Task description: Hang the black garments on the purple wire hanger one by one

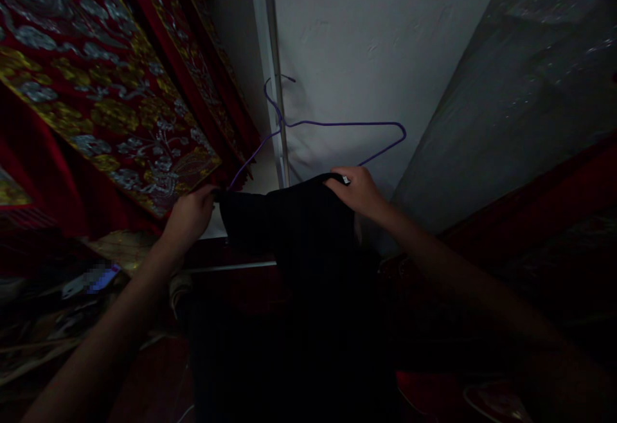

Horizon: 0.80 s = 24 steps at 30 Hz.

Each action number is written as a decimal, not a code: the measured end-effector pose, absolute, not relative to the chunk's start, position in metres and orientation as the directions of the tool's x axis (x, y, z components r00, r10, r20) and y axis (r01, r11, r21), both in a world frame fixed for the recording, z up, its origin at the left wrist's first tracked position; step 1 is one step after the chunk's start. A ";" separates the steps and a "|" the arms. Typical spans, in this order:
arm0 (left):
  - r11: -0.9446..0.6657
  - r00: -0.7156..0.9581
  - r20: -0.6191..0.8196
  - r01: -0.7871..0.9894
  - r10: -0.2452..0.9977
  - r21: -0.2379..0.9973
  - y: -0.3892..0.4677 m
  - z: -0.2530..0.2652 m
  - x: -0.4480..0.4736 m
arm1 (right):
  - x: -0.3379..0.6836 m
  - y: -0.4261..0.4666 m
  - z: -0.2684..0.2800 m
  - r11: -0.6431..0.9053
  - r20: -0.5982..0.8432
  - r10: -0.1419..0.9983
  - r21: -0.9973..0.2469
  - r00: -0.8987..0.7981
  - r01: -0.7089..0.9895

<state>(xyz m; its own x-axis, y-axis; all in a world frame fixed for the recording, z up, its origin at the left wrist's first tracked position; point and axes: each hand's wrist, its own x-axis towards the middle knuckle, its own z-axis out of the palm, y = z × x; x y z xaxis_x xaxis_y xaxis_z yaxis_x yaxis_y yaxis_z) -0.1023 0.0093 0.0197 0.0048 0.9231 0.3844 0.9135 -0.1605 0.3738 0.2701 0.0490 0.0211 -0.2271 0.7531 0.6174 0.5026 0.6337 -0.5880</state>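
Observation:
A black garment, perhaps trousers, is stretched between my two hands by its upper edge. My left hand pinches the left end of that edge, and my right hand grips the right end, beside a small white tag. Behind the cloth is a purple wire hanger, its hook up by a pale vertical strip. The hanger's lower part is hidden by the garment and my hands. Darkness swallows the lower folds of the cloth.
Red embroidered cloth with gold and silver patterns hangs at the left. A pale wall panel stands ahead, and clear plastic sheeting covers something on the right. Clutter lies at the lower left.

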 end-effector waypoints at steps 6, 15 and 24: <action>-0.452 0.017 0.560 0.613 0.828 0.648 0.031 0.057 -0.058 | 0.257 0.046 0.016 0.600 0.525 0.799 -0.734 -0.293 0.319; -0.442 0.133 0.583 0.787 0.802 0.430 0.027 0.075 -0.059 | 0.288 0.056 0.021 0.632 0.729 0.685 -0.585 -0.012 0.509; -0.451 0.118 0.669 0.821 0.734 0.349 0.027 0.084 -0.080 | 0.338 0.071 0.056 0.537 0.582 0.813 -0.744 -0.008 0.398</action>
